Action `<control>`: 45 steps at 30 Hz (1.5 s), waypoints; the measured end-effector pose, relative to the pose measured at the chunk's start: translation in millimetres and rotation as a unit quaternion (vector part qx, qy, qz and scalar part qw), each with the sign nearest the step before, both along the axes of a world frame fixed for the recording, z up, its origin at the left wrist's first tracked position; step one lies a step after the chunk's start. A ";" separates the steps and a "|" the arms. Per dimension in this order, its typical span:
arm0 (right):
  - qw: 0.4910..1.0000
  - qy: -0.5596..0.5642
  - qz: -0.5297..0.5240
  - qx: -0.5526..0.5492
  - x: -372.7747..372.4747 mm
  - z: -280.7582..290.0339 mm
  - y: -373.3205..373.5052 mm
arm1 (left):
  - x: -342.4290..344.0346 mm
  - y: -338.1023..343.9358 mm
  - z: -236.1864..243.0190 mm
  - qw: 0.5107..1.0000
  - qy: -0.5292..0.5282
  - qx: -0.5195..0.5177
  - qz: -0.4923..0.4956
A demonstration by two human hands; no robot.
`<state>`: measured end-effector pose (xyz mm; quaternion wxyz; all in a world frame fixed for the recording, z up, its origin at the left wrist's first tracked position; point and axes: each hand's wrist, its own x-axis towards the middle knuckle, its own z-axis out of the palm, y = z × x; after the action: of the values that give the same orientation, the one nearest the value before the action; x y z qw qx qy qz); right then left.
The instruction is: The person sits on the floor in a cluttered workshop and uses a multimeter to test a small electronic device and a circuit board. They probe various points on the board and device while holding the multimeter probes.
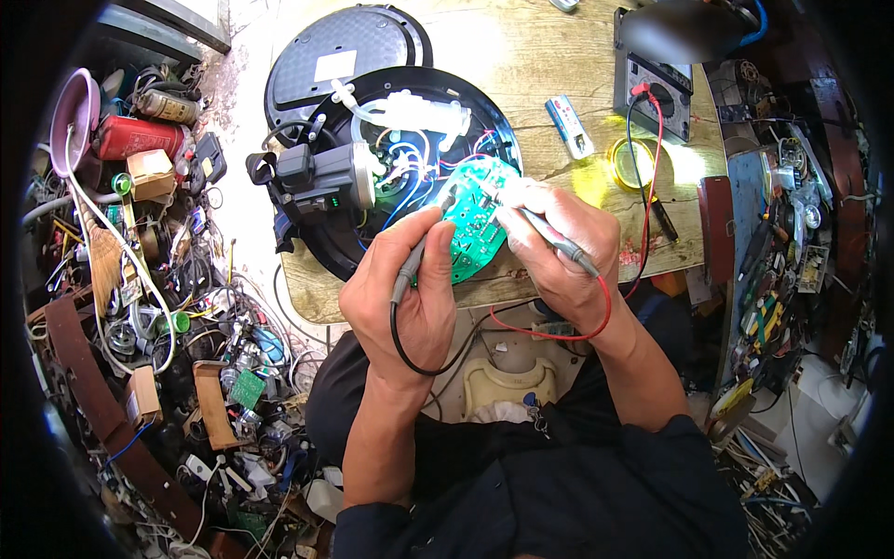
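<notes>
My left hand (pixel 400 293) is closed around a test probe (pixel 407 270) with a black lead, its tip end at the left side of a green circuit board (pixel 477 244). My right hand (pixel 570 238) pinches a second test probe (pixel 562 242) with a red lead, pointing at the board's upper right. Fingers hide both tips, so contact cannot be told. The board is tilted over the table's near edge, with wires running from it into a round black casing (pixel 447 84). Inside the casing sit a white plastic part with tubing (pixel 414 114) and a black-grey unit (pixel 321 182).
An analog multimeter (pixel 652 93) with red and black leads stands at the table's far right. Near it lie a small blue-white box (pixel 569 128) and a yellow ring (pixel 631 164). A black round cover (pixel 391 26) lies behind the casing. Piled parts and cables (pixel 233 373) fill the left floor.
</notes>
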<state>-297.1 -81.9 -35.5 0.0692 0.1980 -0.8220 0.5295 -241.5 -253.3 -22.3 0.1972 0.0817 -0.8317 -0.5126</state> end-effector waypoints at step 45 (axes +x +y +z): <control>0.999 0.032 0.002 0.007 -0.6 0.4 -2.5 | -1.2 1.9 1.0 0.999 0.026 -0.037 -0.007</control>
<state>-297.8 -84.4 -35.1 0.0934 0.2168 -0.8227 0.5171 -242.7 -251.4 -21.2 0.2183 0.0550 -0.8454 -0.4844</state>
